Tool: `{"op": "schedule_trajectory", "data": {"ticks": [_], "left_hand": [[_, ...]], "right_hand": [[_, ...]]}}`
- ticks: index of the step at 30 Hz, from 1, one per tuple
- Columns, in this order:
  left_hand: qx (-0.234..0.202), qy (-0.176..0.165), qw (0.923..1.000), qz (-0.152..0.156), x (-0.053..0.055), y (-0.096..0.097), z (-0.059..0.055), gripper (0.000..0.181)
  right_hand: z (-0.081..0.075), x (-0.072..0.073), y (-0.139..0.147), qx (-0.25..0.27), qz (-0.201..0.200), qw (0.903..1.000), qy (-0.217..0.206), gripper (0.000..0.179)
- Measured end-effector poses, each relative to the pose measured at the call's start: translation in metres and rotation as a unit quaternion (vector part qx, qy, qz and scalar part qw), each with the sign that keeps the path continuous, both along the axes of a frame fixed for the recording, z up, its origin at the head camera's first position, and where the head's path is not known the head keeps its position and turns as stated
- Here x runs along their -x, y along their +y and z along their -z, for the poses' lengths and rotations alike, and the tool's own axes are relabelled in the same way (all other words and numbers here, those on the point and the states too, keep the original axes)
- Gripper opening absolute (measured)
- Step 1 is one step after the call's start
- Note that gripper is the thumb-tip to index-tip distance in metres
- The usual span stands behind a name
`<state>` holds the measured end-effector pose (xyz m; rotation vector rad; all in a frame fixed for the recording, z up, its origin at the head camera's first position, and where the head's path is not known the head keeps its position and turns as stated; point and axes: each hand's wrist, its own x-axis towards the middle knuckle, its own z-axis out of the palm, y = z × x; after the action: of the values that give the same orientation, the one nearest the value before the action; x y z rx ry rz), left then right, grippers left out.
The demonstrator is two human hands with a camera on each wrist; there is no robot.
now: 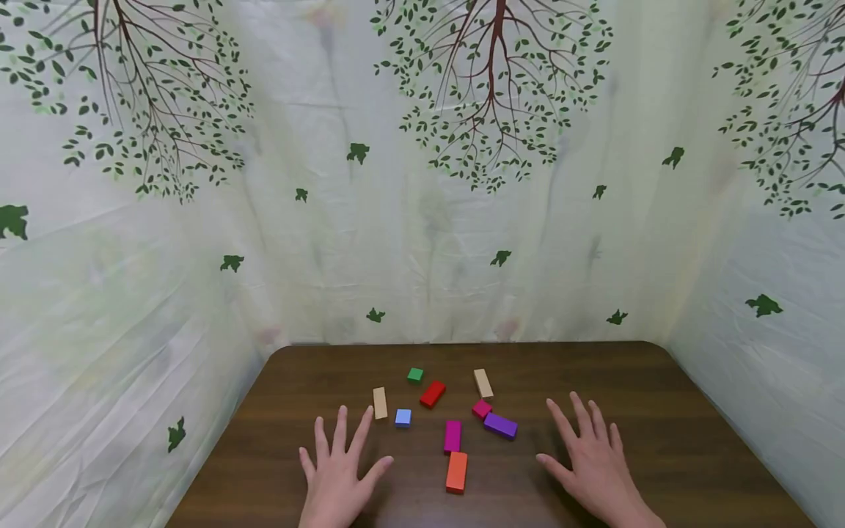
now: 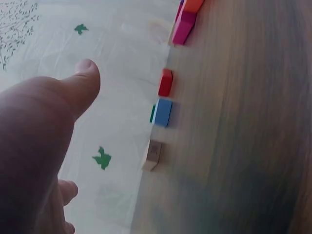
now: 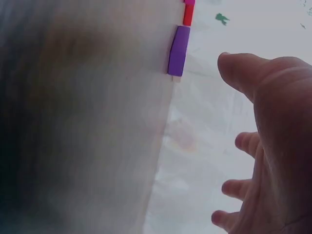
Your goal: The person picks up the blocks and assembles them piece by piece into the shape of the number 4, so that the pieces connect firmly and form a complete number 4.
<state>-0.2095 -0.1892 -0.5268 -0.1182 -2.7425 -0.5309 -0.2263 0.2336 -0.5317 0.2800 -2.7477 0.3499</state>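
Observation:
My left hand (image 1: 338, 477), fingers spread and straight, hovers over the table's near left, holding nothing. Nearest its fingertips are a plain wooden block (image 1: 379, 403) and a blue block (image 1: 403, 418). On the right, my right hand (image 1: 594, 462) is likewise spread and bare; a purple block (image 1: 500, 426) lies to its left, beside a crimson block (image 1: 482, 408). Between the hands, a magenta block (image 1: 452, 435) meets the end of an orange block (image 1: 456, 472). Farther back lie a red block (image 1: 433, 394), a green block (image 1: 415, 375) and a second wooden block (image 1: 483, 383).
All the blocks lie on a dark brown wooden table (image 1: 297, 381) with rounded far corners. Pale cloth (image 1: 429, 279) printed with trees and leaves hangs behind it and along both sides.

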Motion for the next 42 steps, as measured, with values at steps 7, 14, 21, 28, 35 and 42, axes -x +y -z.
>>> {"op": "schedule_trajectory", "data": {"ticks": [7, 14, 21, 28, 35, 42], "left_hand": [[-0.036, 0.010, 0.9987, 0.035, -0.001, 0.012, -0.001, 0.084], [-0.096, 0.019, 0.9912, 0.090, -0.006, 0.029, 0.003, 0.082], [-0.149, 0.023, 0.9727, 0.176, -0.010, 0.044, 0.009, 0.076], [-0.183, -0.038, 0.9580, 0.218, -0.012, 0.057, 0.007, 0.071], [-0.220, -0.087, 0.9449, 0.227, -0.009, 0.067, 0.008, 0.059], [-0.235, -0.085, 0.9415, 0.226, -0.010, 0.069, 0.014, 0.052]], "right_hand": [[0.000, -0.002, -0.013, 0.023, -0.038, 0.9990, 0.000, 0.091], [0.000, -0.009, -0.029, 0.060, -0.072, 0.9952, -0.031, 0.088], [-0.005, -0.014, -0.041, 0.094, -0.120, 0.9864, -0.061, 0.084], [-0.010, -0.015, -0.055, 0.095, -0.170, 0.9794, -0.054, 0.083], [-0.015, -0.009, -0.074, 0.057, -0.219, 0.9702, -0.087, 0.081], [-0.018, 0.001, -0.087, 0.035, -0.217, 0.9662, -0.136, 0.077]]}}
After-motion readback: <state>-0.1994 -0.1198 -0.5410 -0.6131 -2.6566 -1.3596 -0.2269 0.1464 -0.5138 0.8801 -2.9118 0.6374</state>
